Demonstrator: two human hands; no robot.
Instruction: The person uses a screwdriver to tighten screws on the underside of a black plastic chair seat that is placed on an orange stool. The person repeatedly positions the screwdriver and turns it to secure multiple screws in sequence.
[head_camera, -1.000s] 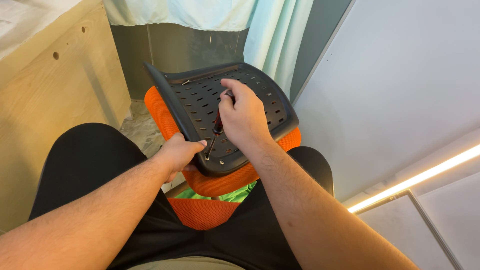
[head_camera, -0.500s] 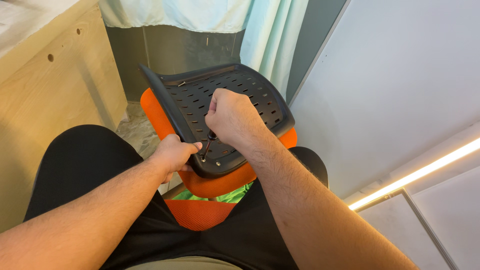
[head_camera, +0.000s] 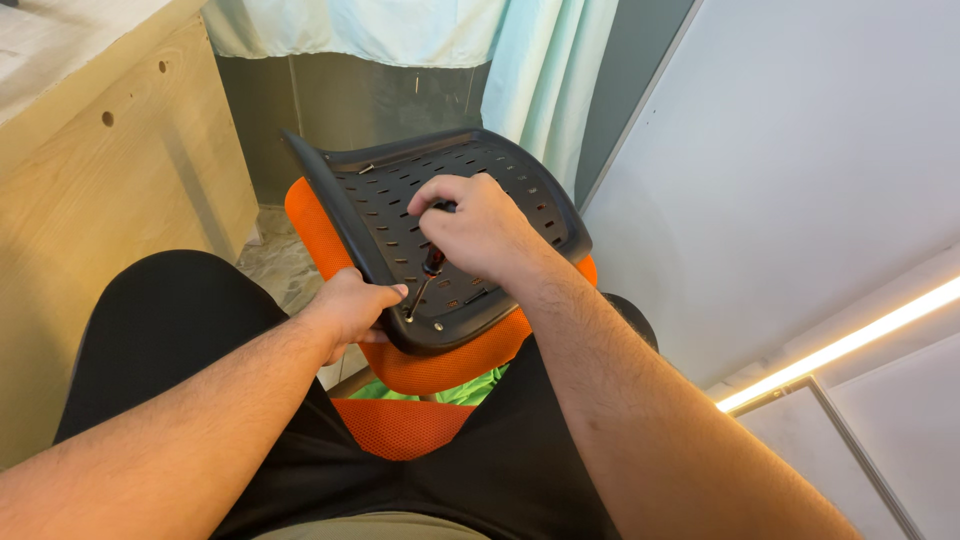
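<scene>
A black perforated plastic seat pan (head_camera: 520, 190) with an orange mesh cushion (head_camera: 310, 225) under it rests upside down across my lap. My right hand (head_camera: 480, 228) is closed around a screwdriver (head_camera: 432, 262) with a dark red and black handle, its tip set on a screw near the pan's front left edge. My left hand (head_camera: 352, 308) grips that edge of the pan right beside the screwdriver tip. A second screw head shows a little to the right of the tip.
A light wooden cabinet side (head_camera: 110, 210) with several holes stands close on the left. A pale green curtain (head_camera: 545, 70) hangs behind the seat. A white panel (head_camera: 800, 170) with a lit strip (head_camera: 850, 345) fills the right. Something green (head_camera: 470, 385) lies below the cushion.
My right hand has turned on the screwdriver handle and shifted its grip, while my left hand has kept its hold on the pan's edge. The seat has barely moved.
</scene>
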